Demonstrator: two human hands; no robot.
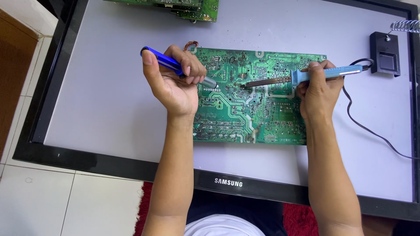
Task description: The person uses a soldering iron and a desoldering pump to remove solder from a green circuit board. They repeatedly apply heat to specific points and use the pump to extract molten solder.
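Blue pump (175, 65) in left fist (175, 85); iron (306, 75) in right (317, 89)

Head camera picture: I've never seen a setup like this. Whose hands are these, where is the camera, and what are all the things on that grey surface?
There is no machine here. A person wears the camera on their head, so you look down along their own two arms. The left hand is closed around a blue pen-shaped tool with a grey tip, probably a desoldering pump. The right hand grips a light blue soldering iron, its dark tip resting on or just above the green circuit board. The iron's black cord trails off to the right. The board lies solder side up on a flat screen with a black frame, used as a worktop. At the far right stands a black iron stand with a wire coil. Another green board peeks in at the top edge.
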